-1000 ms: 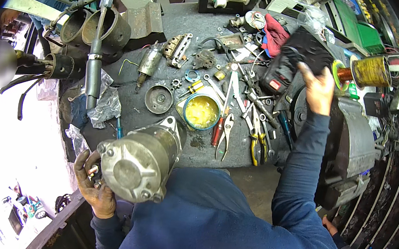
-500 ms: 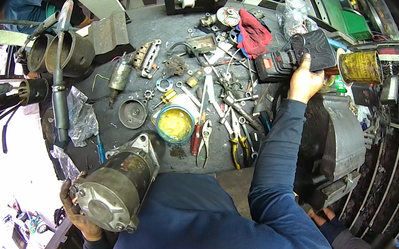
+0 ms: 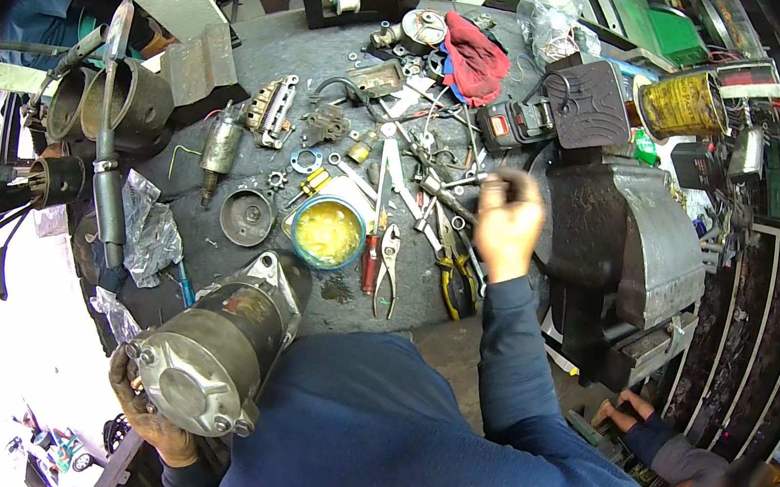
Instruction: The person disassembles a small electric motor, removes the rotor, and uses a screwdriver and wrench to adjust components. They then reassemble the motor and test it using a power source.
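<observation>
My left hand (image 3: 152, 421) is wrapped round the end of a large starter motor (image 3: 216, 349), its fingers at the bolted metal cap. The motor lies tilted against my dark blue top, its mounting flange toward the bench. Over the bench's right part, my right hand (image 3: 508, 228) is raised and blurred. Its fingers look curled round a dark spot that I cannot make out. Below and left of it lie yellow-and-black pliers (image 3: 456, 287), and wrenches are close by. A bowl of yellow grease (image 3: 326, 233) stands beyond the motor, beside a red-handled screwdriver (image 3: 371, 261) and slip-joint pliers (image 3: 388, 273).
A black cordless tool (image 3: 514, 124) and a dark ridged pad (image 3: 586, 104) lie at the back right, near a yellow can (image 3: 684, 105). A big vise (image 3: 641, 247) stands right. Metal rings (image 3: 133, 101) are at left. Another person (image 3: 688, 450) is at the lower right.
My right hand has come off the dark pad by the cordless tool and moved nearer and left, over the tools. My left hand still holds the starter motor. The view has shifted slightly.
</observation>
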The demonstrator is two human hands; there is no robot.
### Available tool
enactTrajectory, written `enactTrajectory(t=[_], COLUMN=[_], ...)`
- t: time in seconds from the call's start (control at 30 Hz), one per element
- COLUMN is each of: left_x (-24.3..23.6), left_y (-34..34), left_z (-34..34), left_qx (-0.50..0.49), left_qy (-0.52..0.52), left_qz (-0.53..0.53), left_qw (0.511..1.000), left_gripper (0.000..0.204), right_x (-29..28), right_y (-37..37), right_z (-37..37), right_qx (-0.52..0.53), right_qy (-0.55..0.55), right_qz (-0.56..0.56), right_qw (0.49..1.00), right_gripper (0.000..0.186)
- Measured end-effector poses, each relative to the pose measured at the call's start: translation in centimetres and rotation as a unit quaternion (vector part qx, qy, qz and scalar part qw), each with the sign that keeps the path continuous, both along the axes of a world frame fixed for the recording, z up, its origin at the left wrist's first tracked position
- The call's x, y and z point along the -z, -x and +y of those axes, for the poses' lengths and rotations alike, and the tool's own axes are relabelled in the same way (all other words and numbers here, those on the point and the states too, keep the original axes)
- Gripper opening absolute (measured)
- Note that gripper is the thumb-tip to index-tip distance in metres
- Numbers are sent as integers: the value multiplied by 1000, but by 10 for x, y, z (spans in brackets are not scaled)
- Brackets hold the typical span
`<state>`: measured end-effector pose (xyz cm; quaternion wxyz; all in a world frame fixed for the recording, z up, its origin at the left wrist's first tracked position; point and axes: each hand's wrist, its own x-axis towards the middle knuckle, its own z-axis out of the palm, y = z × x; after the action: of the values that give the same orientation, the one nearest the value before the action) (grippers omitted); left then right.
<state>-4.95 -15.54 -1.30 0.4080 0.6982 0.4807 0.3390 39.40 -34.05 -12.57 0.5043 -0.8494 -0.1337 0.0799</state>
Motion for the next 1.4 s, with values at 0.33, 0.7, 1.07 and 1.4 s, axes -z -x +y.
enactTrajectory(t=[0.33,0.7,1.07,1.4], left_x=[-5,5,10,-75], left_y=[-9,-11,-15,-52], left_z=[4,14,32,-154], left_qx=[13,109,234,465], left_qy=[-16,-22,-226,-389], left_qz=[36,-112,-205,-181], left_qw=[999,987,923,774], left_gripper=[113,67,66,55], right_x=[-5,-45,-49,-19], right_y=[21,78,310,436], right_z=[60,-73,-247,-388], right_qx=[-345,-117,69,39], right_qy=[262,59,161,311], right_qz=[-137,-168,-125,174], right_qw=[891,977,976,933], right_gripper=[48,21,15,47])
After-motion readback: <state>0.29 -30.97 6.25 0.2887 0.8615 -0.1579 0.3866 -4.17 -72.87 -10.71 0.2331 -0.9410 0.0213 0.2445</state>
